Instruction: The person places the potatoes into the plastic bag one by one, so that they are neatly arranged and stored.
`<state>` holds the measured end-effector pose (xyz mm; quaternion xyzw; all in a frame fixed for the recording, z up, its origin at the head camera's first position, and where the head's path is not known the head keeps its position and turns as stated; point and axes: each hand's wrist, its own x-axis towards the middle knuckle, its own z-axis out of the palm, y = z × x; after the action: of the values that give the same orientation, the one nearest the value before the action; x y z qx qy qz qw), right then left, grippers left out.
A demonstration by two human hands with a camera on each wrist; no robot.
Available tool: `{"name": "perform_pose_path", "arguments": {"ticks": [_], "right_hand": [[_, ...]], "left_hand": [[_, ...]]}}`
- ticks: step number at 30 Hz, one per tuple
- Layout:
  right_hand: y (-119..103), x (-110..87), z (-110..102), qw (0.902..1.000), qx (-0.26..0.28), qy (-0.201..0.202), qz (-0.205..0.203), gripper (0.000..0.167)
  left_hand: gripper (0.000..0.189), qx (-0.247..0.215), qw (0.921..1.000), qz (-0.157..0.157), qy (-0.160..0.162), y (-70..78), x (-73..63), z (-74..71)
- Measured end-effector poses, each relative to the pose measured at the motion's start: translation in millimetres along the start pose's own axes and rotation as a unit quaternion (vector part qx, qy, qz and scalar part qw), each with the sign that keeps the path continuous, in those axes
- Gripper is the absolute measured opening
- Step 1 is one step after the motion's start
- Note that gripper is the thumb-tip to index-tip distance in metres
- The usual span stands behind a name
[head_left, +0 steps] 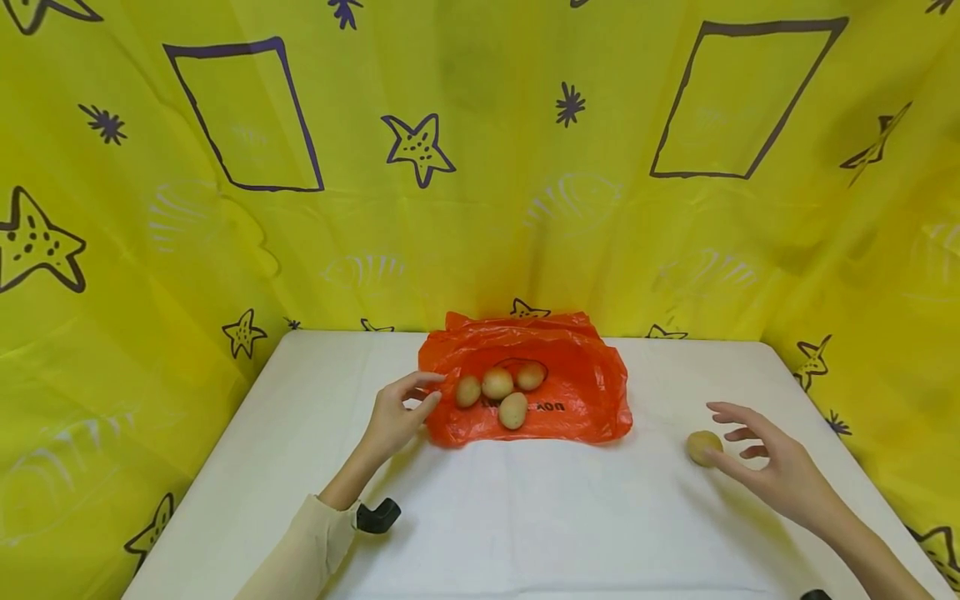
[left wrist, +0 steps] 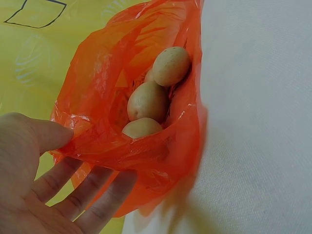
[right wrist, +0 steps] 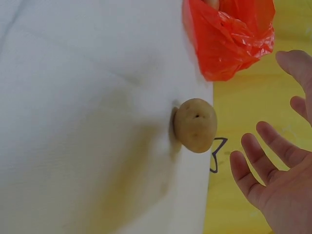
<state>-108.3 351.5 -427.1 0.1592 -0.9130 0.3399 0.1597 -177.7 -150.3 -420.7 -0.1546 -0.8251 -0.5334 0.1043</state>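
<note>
An orange-red plastic bag [head_left: 585, 417] lies with its mouth spread toward me, several potatoes [left wrist: 148, 101] inside it. At its left side, my left hand [head_left: 397, 412] holds the bag's edge, thumb [left wrist: 56, 135] at the rim and fingers behind the thin plastic. To the right of the bag, a single potato [right wrist: 196, 126] rests on the white tabletop. My right hand [head_left: 780, 467] hovers beside that potato, fingers spread and loosely bent, with a gap between hand and potato in the right wrist view.
The white-covered table [head_left: 510, 517] is bounded at the back and sides by a yellow curtain [head_left: 487, 225] printed with starfish and frames. The bag stands near the table's back edge. A black strap piece [head_left: 378, 517] sits at the left wrist.
</note>
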Motion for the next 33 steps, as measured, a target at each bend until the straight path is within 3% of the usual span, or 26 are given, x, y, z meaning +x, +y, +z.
{"name": "perform_pose_path", "arguments": {"ticks": [2, 7, 10, 18, 28, 33], "right_hand": [[3, -2.5, 0, 1.0000, 0.004, 0.000, 0.006, 0.064], [8, -7.7, 0, 0.9997, 0.008, -0.008, 0.022, 0.062], [10, -9.3, 0, 0.9994, 0.008, -0.012, 0.030, 0.061], [19, -11.0, 3, 0.9985, 0.009, -0.019, 0.051, 0.060], [34, -10.7, 10, 0.9932, 0.015, -0.055, 0.102, 0.061], [37, -10.9, 11, 0.9912, 0.013, -0.068, 0.113, 0.060]], "left_hand": [[0.021, 0.002, 1.0000, 0.001, 0.000, 0.5, 0.6, 0.0], [0.023, 0.001, 0.9999, 0.006, 0.008, -25.7, 5.8, 4.5], [0.022, -0.001, 0.9999, 0.010, 0.008, -29.1, 6.0, 4.3], [0.021, -0.003, 0.9996, 0.027, 0.008, -33.2, 5.3, 2.6], [0.022, 0.005, 0.9999, 0.008, 0.013, -31.2, 5.4, 3.6], [0.022, 0.013, 0.9998, 0.004, 0.015, -23.0, 5.1, 4.5]]}}
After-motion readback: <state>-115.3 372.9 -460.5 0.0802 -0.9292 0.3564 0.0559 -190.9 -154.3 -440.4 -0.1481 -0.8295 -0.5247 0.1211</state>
